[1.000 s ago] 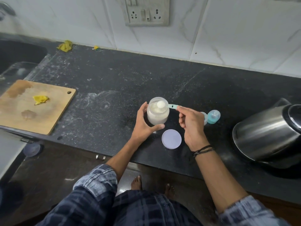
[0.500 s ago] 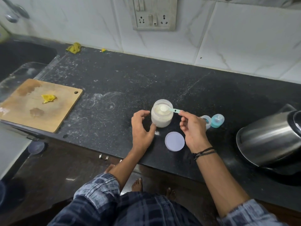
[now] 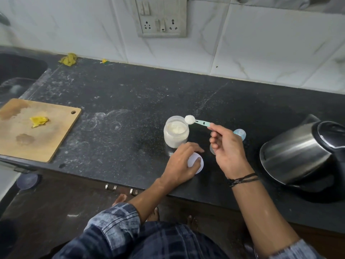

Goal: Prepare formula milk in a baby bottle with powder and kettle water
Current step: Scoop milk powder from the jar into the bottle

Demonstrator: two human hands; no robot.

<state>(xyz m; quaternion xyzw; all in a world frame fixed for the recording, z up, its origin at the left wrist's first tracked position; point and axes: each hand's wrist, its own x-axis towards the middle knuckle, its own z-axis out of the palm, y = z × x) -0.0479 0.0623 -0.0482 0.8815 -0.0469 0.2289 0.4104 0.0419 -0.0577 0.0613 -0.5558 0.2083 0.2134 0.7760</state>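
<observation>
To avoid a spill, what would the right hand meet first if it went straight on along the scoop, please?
Most likely the open powder jar; the scoop may sit above its rim, so depth is unclear.

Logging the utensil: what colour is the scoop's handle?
Light teal scoop handle, pinched by the right hand; left hand grips the lid. Head view shows it best.
</observation>
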